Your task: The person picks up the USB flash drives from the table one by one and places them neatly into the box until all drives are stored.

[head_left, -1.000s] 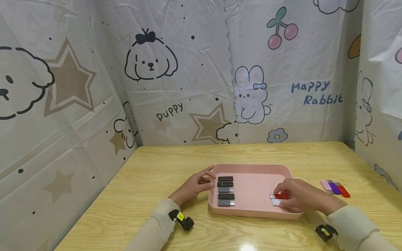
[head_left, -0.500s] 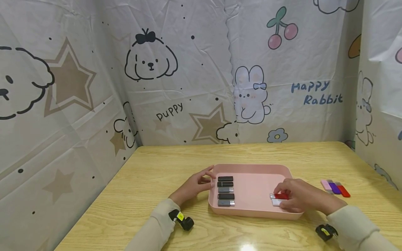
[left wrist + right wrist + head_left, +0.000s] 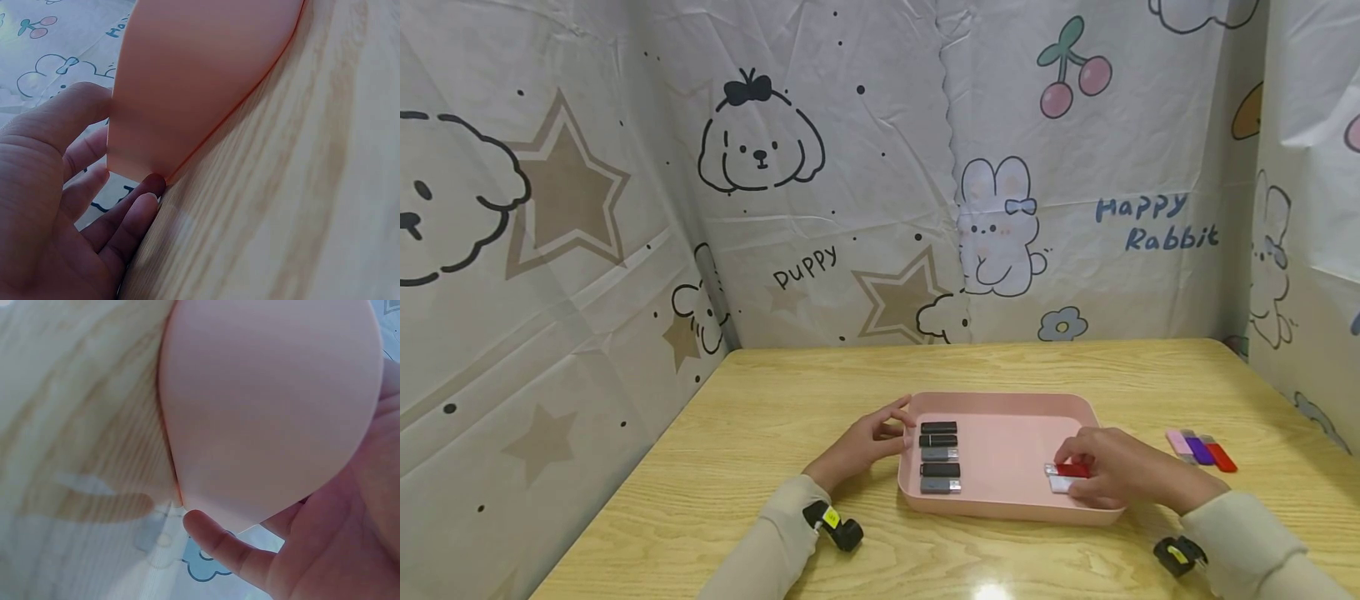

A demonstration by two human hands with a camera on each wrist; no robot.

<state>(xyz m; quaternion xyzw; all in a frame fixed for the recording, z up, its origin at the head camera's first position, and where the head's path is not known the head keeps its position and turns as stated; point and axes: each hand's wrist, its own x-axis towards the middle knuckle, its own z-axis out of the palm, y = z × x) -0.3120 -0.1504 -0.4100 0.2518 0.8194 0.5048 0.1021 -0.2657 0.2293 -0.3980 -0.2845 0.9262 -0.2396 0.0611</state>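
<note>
In the head view, a pink tray (image 3: 1000, 442) rests on the table. My left hand (image 3: 872, 437) holds its left side, with some fingertips over the rim and the lower fingers (image 3: 134, 228) against the outer wall near the base. Over the tray's right end, my right hand (image 3: 1112, 467) has finger and thumb around a red USB flash drive (image 3: 1072, 470) and a white USB flash drive (image 3: 1062, 483), lying side by side. The hand covers their right ends. In the right wrist view, the tray wall (image 3: 269, 412) hides its fingertips; one finger (image 3: 212, 537) extends outside the tray.
Several black and grey USB flash drives (image 3: 940, 456) form a column along the tray's left side. Right of the tray, a pink drive (image 3: 1178, 445), a purple drive (image 3: 1198, 450) and another red drive (image 3: 1220, 456) lie on the wooden table (image 3: 790, 392). Printed curtains enclose the table.
</note>
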